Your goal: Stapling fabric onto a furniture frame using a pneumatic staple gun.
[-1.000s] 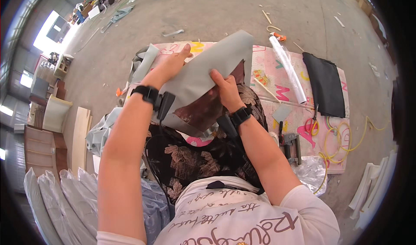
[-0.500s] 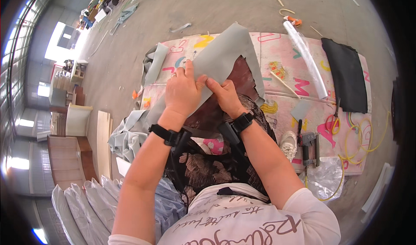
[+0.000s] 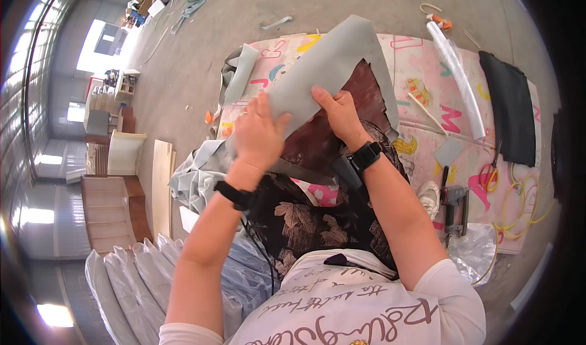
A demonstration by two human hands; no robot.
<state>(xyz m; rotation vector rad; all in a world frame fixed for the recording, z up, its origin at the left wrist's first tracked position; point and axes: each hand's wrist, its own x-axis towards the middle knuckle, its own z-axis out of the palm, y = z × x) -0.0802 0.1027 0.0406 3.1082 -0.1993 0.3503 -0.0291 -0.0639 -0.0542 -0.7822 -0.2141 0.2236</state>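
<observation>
Across my lap lies a dark brown panel (image 3: 373, 91) with a grey leather-like sheet (image 3: 317, 58) folded over its far and left sides. My right hand (image 3: 345, 119) is closed at the inner edge of the fold, its thumb lying on the grey sheet and its other fingers curled by the brown surface. My left hand (image 3: 261, 134), slightly blurred, is over the left part of the sheet with fingers stretched and thumb apart. Whether its palm touches the sheet is hard to tell. More crumpled grey material (image 3: 198, 174) hangs to the left.
A printed mat (image 3: 421, 140) lies under the work. To the right are a staple gun (image 3: 455, 209), scissors (image 3: 490, 173), a yellow hose (image 3: 508, 214), a clear plastic roll (image 3: 458, 79) and black material (image 3: 510, 110). Plastic-wrapped cushions (image 3: 137, 284) stand at lower left.
My left hand has loosened from beside the right thumb and moved a little left along the sheet. My right hand stays at the fold. The whole view has shifted slightly.
</observation>
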